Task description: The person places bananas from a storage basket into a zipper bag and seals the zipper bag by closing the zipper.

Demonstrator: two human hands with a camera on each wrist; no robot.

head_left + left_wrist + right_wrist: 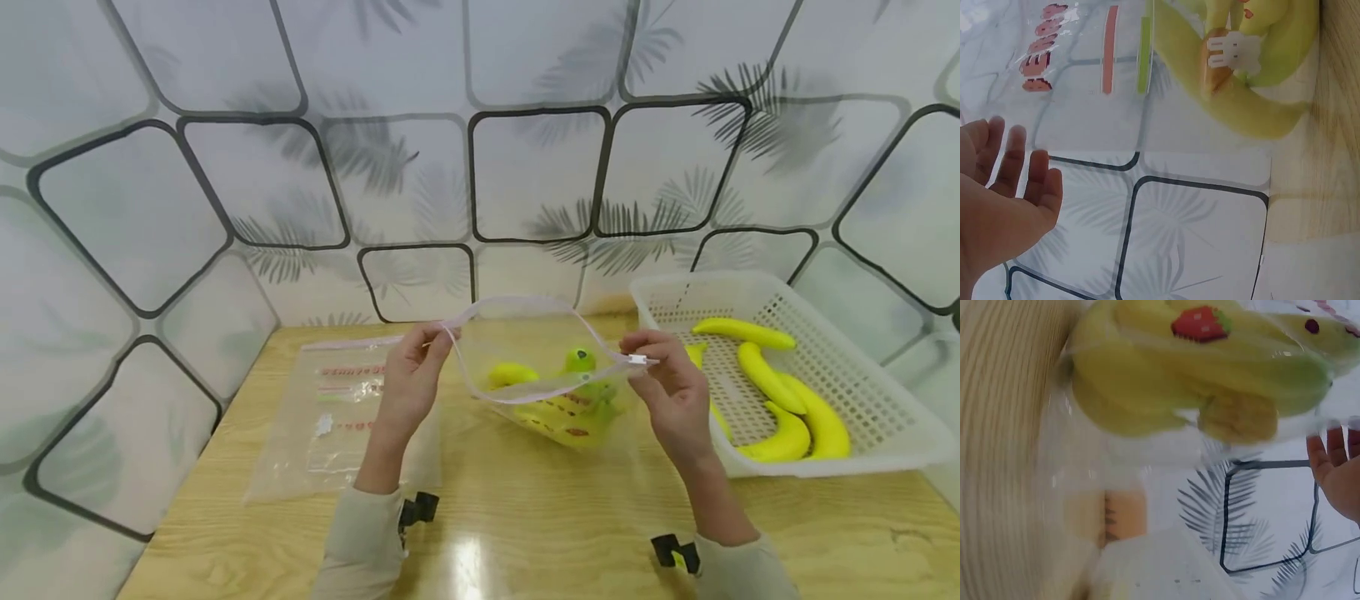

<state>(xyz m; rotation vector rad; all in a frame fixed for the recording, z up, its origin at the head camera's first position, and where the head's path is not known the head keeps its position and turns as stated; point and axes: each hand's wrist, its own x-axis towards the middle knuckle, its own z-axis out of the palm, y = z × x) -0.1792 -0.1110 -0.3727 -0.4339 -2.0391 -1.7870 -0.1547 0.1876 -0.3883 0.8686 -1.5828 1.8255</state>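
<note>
A clear zip bag [517, 401] with red print hangs between both hands in the head view, its mouth spread wide. My left hand [410, 379] pinches the left corner of the mouth between thumb and fingers. At the opposite corner, beside the white slider [638, 359], my right hand [672, 390] grips the rim. Inside lie a yellow banana [513, 374] and green-tipped yellow fruit [581, 361]. Through the plastic, the left wrist view shows a curved banana [1241, 115] behind a white rabbit print. A strawberry print [1200, 325] covers part of the fruit in the right wrist view.
A second clear zip bag [292, 450] lies flat on the wooden table [517, 517], left of the held bag. To the right stands a white plastic basket [892, 421] with several bananas [771, 379] in it. A patterned curtain [540, 175] closes off the back.
</note>
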